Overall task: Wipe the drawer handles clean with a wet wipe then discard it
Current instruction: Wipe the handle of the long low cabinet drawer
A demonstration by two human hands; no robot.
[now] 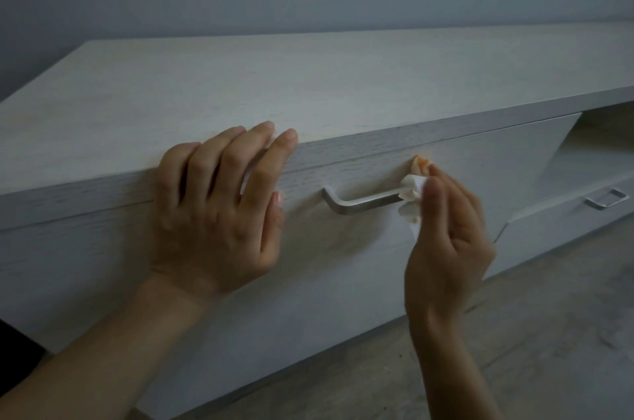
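R hand [446, 241] is pinching the wet wipe [411, 193] btw thumb and fingertips, fingers curled in narrow. The wipe's all bunched up and pressed on the right end of the drawer handle [363, 201]. That's a silver bar on the near drawer front [343, 268], w/ the rest of the bar bare to the left. L hand [219, 213] rests over the front edge of the cabinet top [274, 83], fingers straight-ish, a bit spread, holding nothing. 2nd handle [607, 201] sits far right on a lower drawer, well apart. Greyish floor [549, 334] below.
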